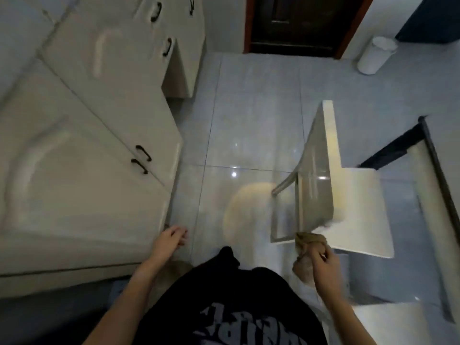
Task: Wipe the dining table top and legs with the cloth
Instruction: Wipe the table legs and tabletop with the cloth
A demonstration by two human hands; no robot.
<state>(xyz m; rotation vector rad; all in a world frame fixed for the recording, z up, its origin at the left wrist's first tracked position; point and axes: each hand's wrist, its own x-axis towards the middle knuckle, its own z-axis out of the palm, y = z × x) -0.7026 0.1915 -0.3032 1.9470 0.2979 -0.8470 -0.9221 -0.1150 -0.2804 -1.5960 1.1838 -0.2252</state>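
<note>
Tan cloth (308,247) bunched up in the right hand (323,267), fingers (321,252) closed around it, loose folds sticking out above and below the grip. Cloth sits just beside the near corner of the white chair (358,215), seat corner almost touching it; contact hard to call, frame is blurred. Chair has a pale seat, tall back seen edge-on, thin metal legs on the glossy tiled floor (249,120). Right of the chair, the dark-framed edge of the dining table (433,170), only a strip in view at the frame's right side, well apart from the cloth. Left hand (171,239) left of the chair, empty, fingers loosely curled, hanging free near the cream cabinet doors (87,170) with dark handles. Beyond the chair, a dark wooden door (298,23) and a white bin (375,56). Person wears a black printed shirt (236,300).
</note>
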